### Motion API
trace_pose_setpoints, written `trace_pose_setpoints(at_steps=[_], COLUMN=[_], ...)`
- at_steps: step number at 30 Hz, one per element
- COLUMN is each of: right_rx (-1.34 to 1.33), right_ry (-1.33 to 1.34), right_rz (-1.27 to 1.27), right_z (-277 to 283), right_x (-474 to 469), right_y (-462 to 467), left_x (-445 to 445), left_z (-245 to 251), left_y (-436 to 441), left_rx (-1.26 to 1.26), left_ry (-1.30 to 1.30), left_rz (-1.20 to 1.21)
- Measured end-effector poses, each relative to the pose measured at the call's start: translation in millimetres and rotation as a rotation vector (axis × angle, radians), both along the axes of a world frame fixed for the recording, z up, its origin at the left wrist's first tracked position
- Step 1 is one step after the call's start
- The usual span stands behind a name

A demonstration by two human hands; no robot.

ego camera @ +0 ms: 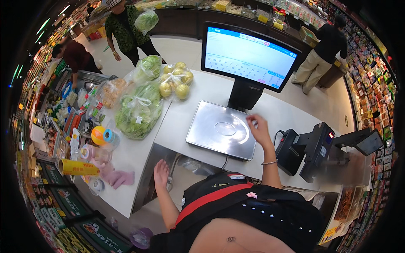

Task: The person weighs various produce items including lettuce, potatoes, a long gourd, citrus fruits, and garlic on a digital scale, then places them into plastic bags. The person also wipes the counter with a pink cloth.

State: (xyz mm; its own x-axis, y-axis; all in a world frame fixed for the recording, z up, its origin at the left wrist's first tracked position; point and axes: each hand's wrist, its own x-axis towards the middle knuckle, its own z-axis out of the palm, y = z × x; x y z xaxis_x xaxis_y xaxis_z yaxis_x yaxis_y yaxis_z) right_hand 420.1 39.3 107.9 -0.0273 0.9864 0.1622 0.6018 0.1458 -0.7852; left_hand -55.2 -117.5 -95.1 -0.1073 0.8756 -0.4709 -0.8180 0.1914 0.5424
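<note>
My right hand (259,129), fingers loosely curled and nothing visible in them, hovers by the right edge of a bare stainless-steel weighing scale (218,139). My left hand (161,174) hangs in front of the white counter (177,123), palm showing and holding nothing. Left of the scale, on the counter, lie a large clear bag of leafy green vegetables (138,110), a bag of yellow-green round fruit (176,83) and a smaller bag of greens (148,67). A lit touchscreen monitor (246,57) with an on-screen keyboard stands behind the scale.
A black label printer (318,148) stands right of the scale. On the left counter are a yellow roll (79,167), a pink cloth (120,179), an orange-yellow ball (99,135) and a bag of brownish food (113,91). Across the counter, a person (128,34) holds a bagged cabbage (146,21).
</note>
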Motion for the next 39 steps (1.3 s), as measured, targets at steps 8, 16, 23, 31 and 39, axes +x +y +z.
trace_pose_setpoints(at_steps=[8, 16, 23, 31, 39], right_rx=[0.730, 0.713, 0.736, 0.230, -0.557], right_ry=[-0.544, -0.584, -0.470, 0.001, 0.643], right_rz=[-0.194, -0.275, -0.268, 0.374, 0.260], right_z=[154, 148, 148, 8, -84], right_x=[0, -5, -14, -82, -90], right_y=[96, 114, 100, 90, 140], left_x=[64, 79, 73, 57, 58], left_z=[57, 57, 58, 57, 52], left_y=[94, 111, 136, 179, 242], left_rx=[0.065, -0.011, -0.064, -0.074, 0.030], left_ry=[0.105, 0.116, 0.166, 0.218, 0.321], left_rz=[-0.133, -0.181, -0.264, -0.262, -0.315])
